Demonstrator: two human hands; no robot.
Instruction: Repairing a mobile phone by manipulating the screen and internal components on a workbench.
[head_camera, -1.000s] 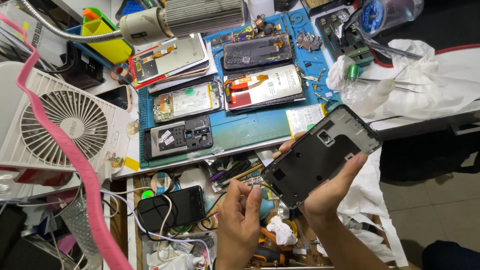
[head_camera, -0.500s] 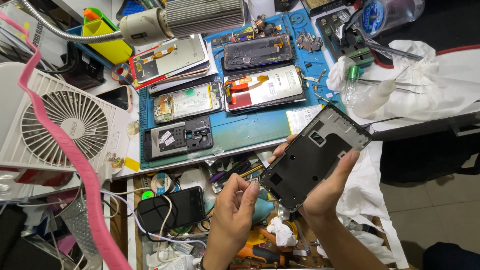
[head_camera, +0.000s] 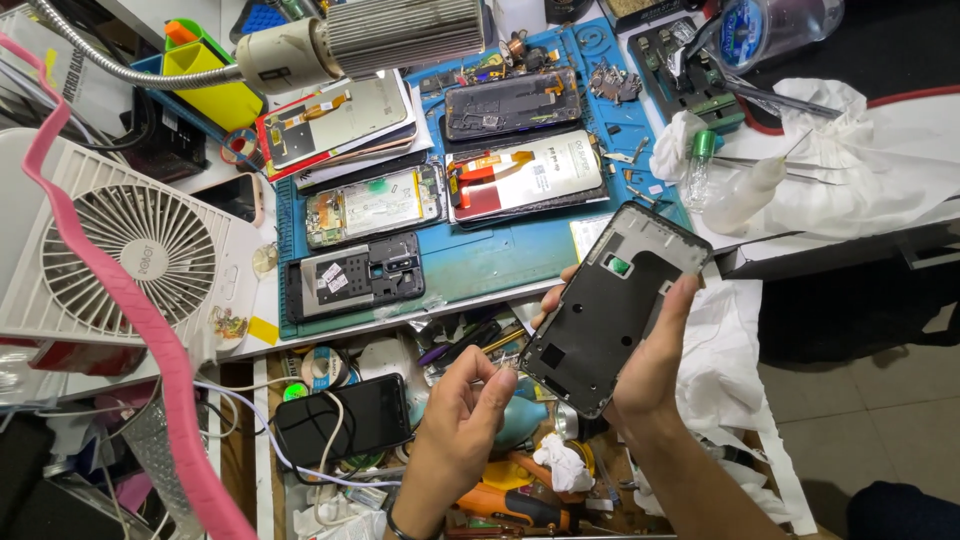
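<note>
Head view is showing the right hand (head_camera: 650, 370) gripping a black phone frame (head_camera: 612, 305) by its long edges, thumb on one side and fingers on the other, tilting its inner face up toward the eyes, likely for inspection. It is hanging in the air just past the front edge of the tabletop (head_camera: 480, 270), above an open drawer of tools. The left hand (head_camera: 462, 425) is hovering just beside the frame's lower corner, fingers curled with thumb and fingertips pinched together; whether anything tiny is sitting between them, I cannot tell. Opened phones (head_camera: 525, 175) are lying flat on the blue mat, parts facing up. A white fan (head_camera: 130, 260) is standing at the left.
</note>
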